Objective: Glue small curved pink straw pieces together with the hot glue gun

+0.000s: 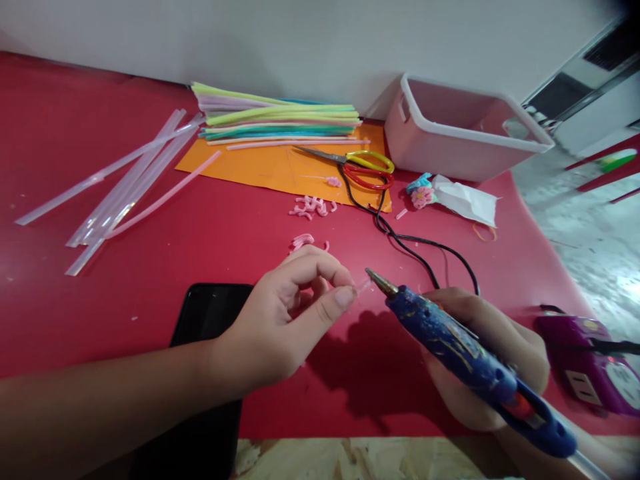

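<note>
My right hand [480,347] is wrapped round a blue hot glue gun [450,340], smeared and worn, with a glue stick [587,465] running out of its back end. The metal nozzle points up and left. Just left of the nozzle, my left hand [295,307] is closed, thumb and forefinger pinching a tiny clear piece [364,286]. What exactly the piece is cannot be made out. Beyond my left hand lie short curled bits of pink pipe cleaner [311,207], with more pink bits [302,241] close to my knuckles.
Pipe cleaners [280,120] and scissors [360,167] lie on orange card [260,167]. Glue sticks [125,180] are at left, a phone [210,313] under my left forearm. A pink bin [450,143], small fuzzy flower [423,196], black cord [415,240] and purple power socket [585,360] stand right.
</note>
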Available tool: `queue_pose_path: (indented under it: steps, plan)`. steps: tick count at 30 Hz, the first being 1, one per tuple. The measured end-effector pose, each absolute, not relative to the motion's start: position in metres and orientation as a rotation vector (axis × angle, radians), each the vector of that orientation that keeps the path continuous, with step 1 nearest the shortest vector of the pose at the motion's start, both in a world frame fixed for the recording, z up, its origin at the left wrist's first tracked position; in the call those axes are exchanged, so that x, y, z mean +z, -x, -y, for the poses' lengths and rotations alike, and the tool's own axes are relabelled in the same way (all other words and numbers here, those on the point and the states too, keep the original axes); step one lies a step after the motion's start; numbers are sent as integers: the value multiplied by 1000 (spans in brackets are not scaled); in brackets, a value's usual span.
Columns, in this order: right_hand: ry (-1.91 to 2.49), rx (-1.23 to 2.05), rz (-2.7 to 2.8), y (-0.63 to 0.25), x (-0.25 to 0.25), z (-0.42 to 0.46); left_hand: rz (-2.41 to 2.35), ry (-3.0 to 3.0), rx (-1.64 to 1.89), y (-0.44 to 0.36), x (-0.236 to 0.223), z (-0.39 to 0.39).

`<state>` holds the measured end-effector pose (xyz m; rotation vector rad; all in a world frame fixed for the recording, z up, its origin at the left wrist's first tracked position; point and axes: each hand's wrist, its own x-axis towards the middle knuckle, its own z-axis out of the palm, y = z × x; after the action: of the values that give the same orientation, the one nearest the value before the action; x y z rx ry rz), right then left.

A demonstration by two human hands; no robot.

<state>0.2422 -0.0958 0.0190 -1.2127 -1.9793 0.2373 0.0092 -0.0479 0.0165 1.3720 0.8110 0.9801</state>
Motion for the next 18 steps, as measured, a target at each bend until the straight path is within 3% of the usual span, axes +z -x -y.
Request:
queue_pose_path:
  steps: [18]
  plan:
    - [1242, 178, 1969, -244, 20, 94, -844, -1516, 1073, -8, 10, 49]
